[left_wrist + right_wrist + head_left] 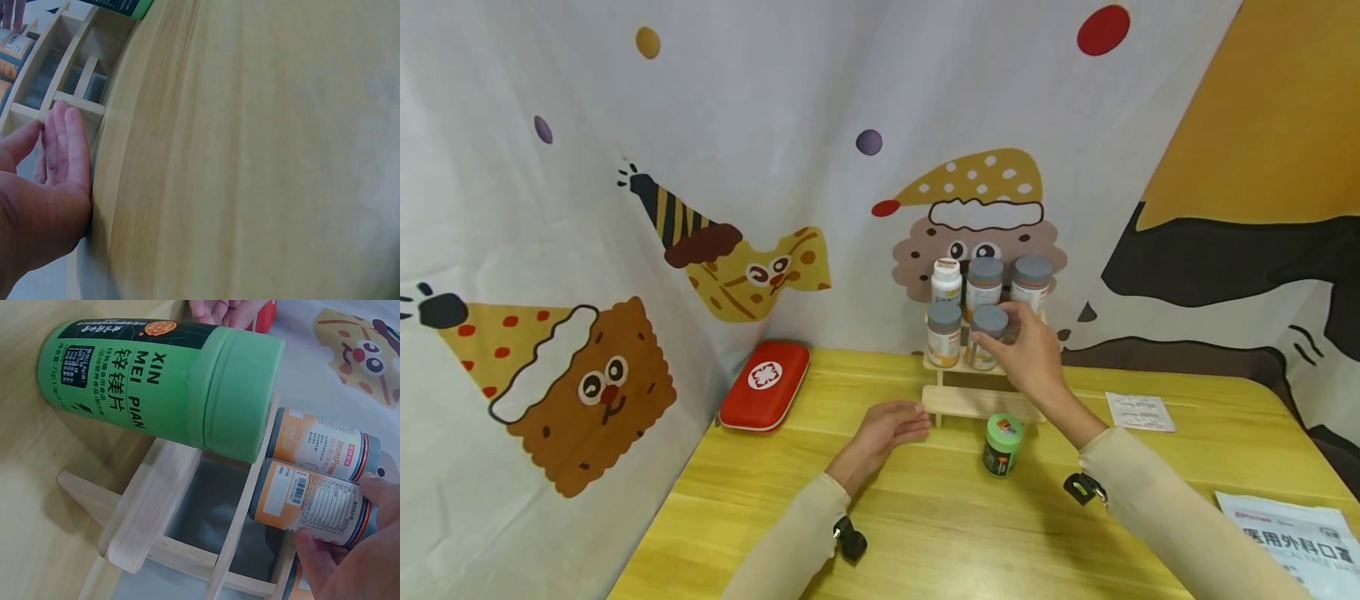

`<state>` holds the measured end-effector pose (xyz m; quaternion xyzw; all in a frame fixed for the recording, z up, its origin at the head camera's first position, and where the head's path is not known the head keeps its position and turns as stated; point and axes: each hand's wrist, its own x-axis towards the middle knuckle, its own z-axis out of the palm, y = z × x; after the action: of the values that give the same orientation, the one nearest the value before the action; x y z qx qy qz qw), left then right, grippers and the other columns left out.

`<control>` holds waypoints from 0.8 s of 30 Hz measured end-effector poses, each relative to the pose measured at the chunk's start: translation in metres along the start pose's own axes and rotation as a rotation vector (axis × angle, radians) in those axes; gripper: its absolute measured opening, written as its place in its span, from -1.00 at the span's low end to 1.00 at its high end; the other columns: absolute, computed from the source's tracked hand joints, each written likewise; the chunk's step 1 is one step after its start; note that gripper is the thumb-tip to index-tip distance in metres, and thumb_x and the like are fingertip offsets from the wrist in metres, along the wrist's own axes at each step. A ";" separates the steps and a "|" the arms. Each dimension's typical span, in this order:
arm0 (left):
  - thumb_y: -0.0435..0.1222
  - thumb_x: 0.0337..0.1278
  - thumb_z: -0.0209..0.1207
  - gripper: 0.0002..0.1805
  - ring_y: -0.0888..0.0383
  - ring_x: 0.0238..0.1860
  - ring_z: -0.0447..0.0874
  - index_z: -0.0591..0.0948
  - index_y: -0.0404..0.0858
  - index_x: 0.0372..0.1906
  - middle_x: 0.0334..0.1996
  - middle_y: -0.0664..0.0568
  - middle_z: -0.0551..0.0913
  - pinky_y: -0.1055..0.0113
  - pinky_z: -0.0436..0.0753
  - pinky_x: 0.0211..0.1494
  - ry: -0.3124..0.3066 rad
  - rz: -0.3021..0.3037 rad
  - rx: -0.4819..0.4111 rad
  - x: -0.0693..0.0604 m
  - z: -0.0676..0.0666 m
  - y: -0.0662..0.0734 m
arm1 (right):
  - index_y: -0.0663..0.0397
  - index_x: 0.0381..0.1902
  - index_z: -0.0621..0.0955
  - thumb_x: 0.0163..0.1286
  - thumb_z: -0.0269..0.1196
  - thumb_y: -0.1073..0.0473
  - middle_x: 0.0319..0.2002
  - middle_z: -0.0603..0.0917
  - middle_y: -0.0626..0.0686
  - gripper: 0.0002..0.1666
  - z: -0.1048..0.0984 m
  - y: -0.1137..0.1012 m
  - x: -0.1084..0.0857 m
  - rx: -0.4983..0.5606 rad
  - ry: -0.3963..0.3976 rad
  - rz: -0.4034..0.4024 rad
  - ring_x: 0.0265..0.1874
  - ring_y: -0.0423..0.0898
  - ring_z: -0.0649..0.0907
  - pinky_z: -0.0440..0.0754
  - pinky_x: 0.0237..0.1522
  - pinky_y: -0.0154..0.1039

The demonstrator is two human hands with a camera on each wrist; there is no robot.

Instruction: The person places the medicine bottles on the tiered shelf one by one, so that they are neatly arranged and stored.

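Observation:
My right hand (1033, 354) pinches a grey-lidded supplement bottle (303, 499) between thumb and fingers. This bottle sits at the right of the middle tier of a wooden step stand (962, 402). Beside it on that tier is another grey-lidded bottle (943, 337). A small white bottle (947, 283) and two more grey-lidded bottles (1032, 279) occupy the top tier. My left hand (887, 429), fingers straight, is at the left end of the stand's lowest tier, its fingertips meeting the wood (78, 103). On the table before the stand is a green-lidded jar (1002, 446).
A red zip case (767, 387) lies at the table's back left. To the right are a blister pack (1140, 412) and a white face-mask packet (1300, 533). A cartoon-printed cloth (820, 100) hangs close behind the stand.

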<state>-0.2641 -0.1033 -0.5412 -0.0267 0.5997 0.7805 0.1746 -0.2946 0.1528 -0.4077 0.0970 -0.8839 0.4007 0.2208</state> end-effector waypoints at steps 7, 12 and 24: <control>-0.33 0.49 0.25 -0.65 0.07 -0.05 0.86 0.62 -0.49 0.19 -0.07 -0.15 0.82 0.13 0.84 0.24 -0.005 0.012 0.004 0.000 0.001 -0.001 | 0.19 0.23 0.57 0.27 0.58 -0.06 0.03 0.76 0.25 -0.28 -0.002 -0.003 0.002 -0.022 0.018 -0.007 -0.10 0.18 0.77 0.79 -0.16 0.09; -0.32 0.49 0.25 -0.64 0.05 -0.04 0.86 0.62 -0.49 0.19 -0.07 -0.15 0.82 0.13 0.85 0.23 -0.005 0.016 0.005 0.000 -0.001 -0.002 | 0.19 0.24 0.56 0.27 0.59 -0.04 0.02 0.75 0.24 -0.27 0.002 -0.004 0.001 -0.039 0.025 -0.019 -0.09 0.18 0.76 0.76 -0.17 0.09; -0.31 0.50 0.25 -0.64 0.04 -0.01 0.86 0.63 -0.49 0.20 -0.02 -0.20 0.81 0.14 0.84 0.24 -0.012 0.020 0.018 0.001 -0.002 -0.002 | 0.25 0.24 0.55 0.27 0.59 -0.03 0.00 0.73 0.28 -0.25 0.006 -0.001 0.000 -0.063 0.039 -0.029 -0.11 0.20 0.70 0.65 -0.20 0.06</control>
<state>-0.2642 -0.1040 -0.5441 -0.0142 0.6059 0.7768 0.1708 -0.2965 0.1480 -0.4106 0.0949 -0.8902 0.3711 0.2467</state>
